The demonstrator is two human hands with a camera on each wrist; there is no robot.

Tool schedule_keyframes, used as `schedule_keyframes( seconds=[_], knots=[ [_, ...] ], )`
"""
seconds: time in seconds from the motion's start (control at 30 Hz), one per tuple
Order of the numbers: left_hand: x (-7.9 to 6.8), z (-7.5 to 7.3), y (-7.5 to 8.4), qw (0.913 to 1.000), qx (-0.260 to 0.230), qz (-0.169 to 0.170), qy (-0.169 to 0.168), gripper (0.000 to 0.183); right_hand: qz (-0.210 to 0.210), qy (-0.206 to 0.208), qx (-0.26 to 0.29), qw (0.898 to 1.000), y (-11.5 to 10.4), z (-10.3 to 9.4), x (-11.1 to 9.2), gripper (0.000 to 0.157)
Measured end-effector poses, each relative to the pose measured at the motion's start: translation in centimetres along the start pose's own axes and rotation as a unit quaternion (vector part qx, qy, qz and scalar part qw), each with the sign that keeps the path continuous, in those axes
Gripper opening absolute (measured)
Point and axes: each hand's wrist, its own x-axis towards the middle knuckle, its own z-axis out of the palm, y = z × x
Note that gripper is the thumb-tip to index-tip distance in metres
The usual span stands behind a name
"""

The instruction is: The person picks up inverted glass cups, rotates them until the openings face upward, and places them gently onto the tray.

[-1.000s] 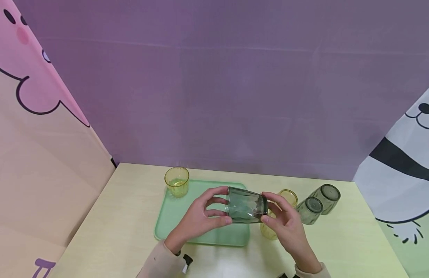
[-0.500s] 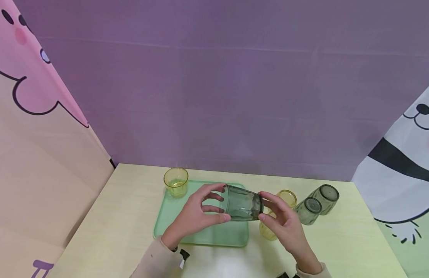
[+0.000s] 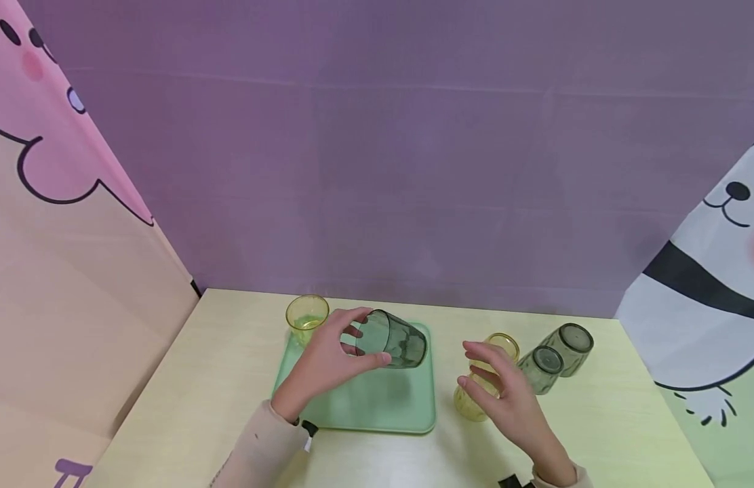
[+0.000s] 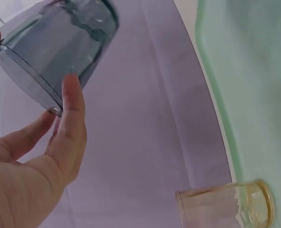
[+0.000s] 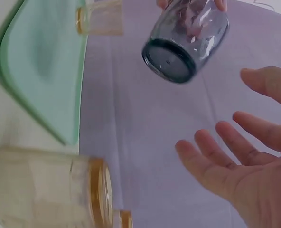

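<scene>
My left hand [image 3: 321, 362] holds a smoky grey glass tumbler [image 3: 406, 343] above the green tray [image 3: 395, 410], thumb and fingers around its rim end. The tumbler lies tilted, its mouth toward the left palm and its thick base pointing right and down. In the left wrist view the fingertips press the tumbler [image 4: 60, 52] near the rim. My right hand [image 3: 505, 400] hovers apart from it, fingers spread and holding nothing. Beneath and beside that hand stand two yellow glasses, a nearer one [image 3: 468, 407] and a farther one [image 3: 510, 343], partly hidden by the fingers.
A yellow glass [image 3: 305, 316] stands upright at the tray's back left corner, close to the left hand. Two grey tumblers, one nearer [image 3: 538, 374] and one farther [image 3: 573, 347], stand upside down on the right of the table [image 3: 621, 413]. A purple curtain [image 3: 377, 190] hangs behind.
The right hand has let go of the tumbler's base and opened. The left hand has carried the tumbler left and slightly back over the tray, its base tipping downward.
</scene>
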Motion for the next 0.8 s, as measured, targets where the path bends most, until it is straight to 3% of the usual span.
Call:
schedule_keyframes(
  seconds=[0.13, 0.37, 0.57, 0.8],
  knots=[
    [0.5, -0.2, -0.4, 0.9989, 0.046, -0.009, 0.010, 0.078, -0.031, 0.009, -0.088, 0.996, 0.3, -0.2, -0.2, 0.055],
    [1.3, -0.2, -0.6, 0.9899, 0.140, -0.010, 0.022, 0.080, -0.055, 0.006, -0.206, 0.977, 0.9, -0.8, -0.5, 0.054],
    [2.2, -0.3, -0.7, 0.9763, 0.216, -0.006, 0.018, 0.085, -0.050, -0.006, -0.281, 0.958, 1.3, -1.2, -0.8, 0.049],
    [3.9, -0.6, -1.9, 0.9642, 0.265, -0.014, -0.001, 0.084, -0.064, -0.025, -0.336, 0.939, 2.3, -1.4, -1.2, 0.049]
  ],
)
